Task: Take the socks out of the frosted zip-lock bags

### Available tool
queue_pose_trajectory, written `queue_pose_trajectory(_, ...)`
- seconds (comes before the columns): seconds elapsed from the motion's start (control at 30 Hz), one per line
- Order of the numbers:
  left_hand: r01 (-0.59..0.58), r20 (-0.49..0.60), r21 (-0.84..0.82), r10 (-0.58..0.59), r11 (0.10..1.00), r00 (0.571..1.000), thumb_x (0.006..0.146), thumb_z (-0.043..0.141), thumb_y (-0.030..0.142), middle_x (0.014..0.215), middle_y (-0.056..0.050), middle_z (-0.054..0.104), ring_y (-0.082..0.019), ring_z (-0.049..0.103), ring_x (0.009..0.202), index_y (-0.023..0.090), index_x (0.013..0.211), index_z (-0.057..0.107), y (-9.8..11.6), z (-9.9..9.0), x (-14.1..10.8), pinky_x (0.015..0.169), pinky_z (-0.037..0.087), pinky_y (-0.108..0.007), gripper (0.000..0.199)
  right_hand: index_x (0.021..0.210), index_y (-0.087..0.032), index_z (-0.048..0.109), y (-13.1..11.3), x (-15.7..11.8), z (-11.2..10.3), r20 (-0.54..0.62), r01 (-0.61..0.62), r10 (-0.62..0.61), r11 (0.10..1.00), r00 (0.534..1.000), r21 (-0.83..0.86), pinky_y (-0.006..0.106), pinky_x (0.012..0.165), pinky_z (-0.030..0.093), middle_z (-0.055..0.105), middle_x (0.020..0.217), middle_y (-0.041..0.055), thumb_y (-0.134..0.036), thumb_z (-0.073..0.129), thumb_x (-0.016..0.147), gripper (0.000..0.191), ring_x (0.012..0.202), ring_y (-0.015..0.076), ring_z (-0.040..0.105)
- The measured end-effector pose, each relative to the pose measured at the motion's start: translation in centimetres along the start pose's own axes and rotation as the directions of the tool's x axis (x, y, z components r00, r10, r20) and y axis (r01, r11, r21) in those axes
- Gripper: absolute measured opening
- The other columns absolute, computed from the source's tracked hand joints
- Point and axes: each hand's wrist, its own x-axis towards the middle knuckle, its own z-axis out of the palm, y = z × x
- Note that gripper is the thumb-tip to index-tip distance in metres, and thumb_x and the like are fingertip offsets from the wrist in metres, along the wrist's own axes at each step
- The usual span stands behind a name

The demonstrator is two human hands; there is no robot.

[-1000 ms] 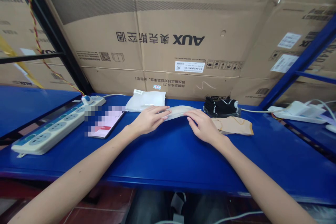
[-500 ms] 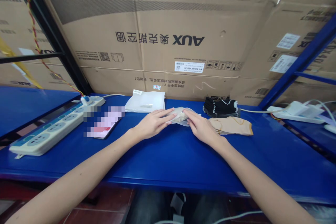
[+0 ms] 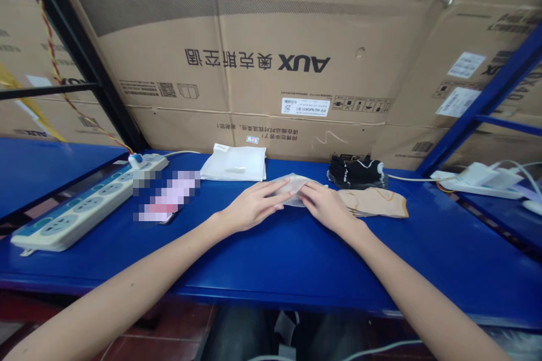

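Observation:
A translucent plastic bag (image 3: pixel 292 187) lies between my hands above the middle of the blue shelf. My left hand (image 3: pixel 252 203) holds its left side, the long fingers laid across the film. On the other side my right hand (image 3: pixel 324 200) grips the bag with bent fingers, some of them hidden by the film. What the bag contains is hard to make out. Just right of my right hand is a folded stack of beige fabric (image 3: pixel 376 202) with yellow edging. Behind that sits a black fabric bundle (image 3: pixel 355 172) with white trim.
Flat white plastic packets (image 3: pixel 235 163) lie at the back of the blue shelf (image 3: pixel 271 262). Left are a phone (image 3: pixel 171 197), partly blurred out, and a long power strip (image 3: pixel 76 208). Another power strip (image 3: pixel 478 183) with chargers stands right. A large cardboard box (image 3: pixel 254 22) walls off the back.
The bag's film has shifted and now covers the beige contents seen before. My right fingers have curled further in at its right side, and my left hand has moved slightly.

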Motion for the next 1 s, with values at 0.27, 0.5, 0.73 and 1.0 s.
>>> queue_pose_trajectory(0.27,-0.051,0.006,0.032,0.050,0.998,0.999,0.101,0.042,0.026,0.146,-0.015,0.044,-0.027,0.040,0.137,0.023,0.141,0.046,0.0,0.2,0.0,0.106,0.044,-0.047,0.040,0.104,-0.020,0.064,0.2,0.0,0.2,0.059,0.035,-0.028,0.992,0.998,-0.121,0.038,0.079,0.056,0.067,0.107,0.0099,-0.009,0.058,0.084,0.023,0.099,0.0249,0.063)
queue_pose_trajectory(0.5,-0.049,0.027,-0.051,0.050,0.998,0.998,0.102,0.040,0.028,0.150,-0.014,0.040,-0.028,0.035,0.140,0.025,0.143,0.044,0.2,0.3,0.1,0.110,0.040,-0.049,0.041,0.105,-0.016,0.064,-0.2,0.2,0.1,0.020,0.127,-0.125,0.986,0.992,-0.109,0.045,0.084,0.054,0.065,0.109,0.0157,-0.011,0.066,0.080,0.026,0.103,0.0306,0.059)
queue_pose_trajectory(0.73,-0.083,-0.025,-0.107,0.081,0.991,0.996,0.103,0.038,0.028,0.148,-0.015,0.042,-0.028,0.038,0.138,0.024,0.143,0.043,1.0,0.5,0.1,0.108,0.041,-0.048,0.041,0.095,-0.014,0.067,-0.6,0.0,1.4,0.001,0.231,-0.231,0.973,0.973,-0.017,0.040,0.081,0.053,0.071,0.097,0.0144,-0.015,0.057,0.088,0.012,0.092,0.0261,0.066)
queue_pose_trajectory(1.0,-0.015,0.080,-0.083,0.022,0.996,0.997,0.086,0.064,0.052,0.143,-0.015,0.049,-0.030,0.050,0.128,0.024,0.146,0.040,-0.6,-2.3,0.5,0.106,0.041,-0.048,0.070,0.095,-0.016,0.070,-0.7,-0.4,1.6,-0.032,0.106,-0.108,0.992,0.994,-0.066,0.035,0.074,0.053,0.074,0.096,0.0116,-0.016,0.049,0.089,0.022,0.083,0.0240,0.070)
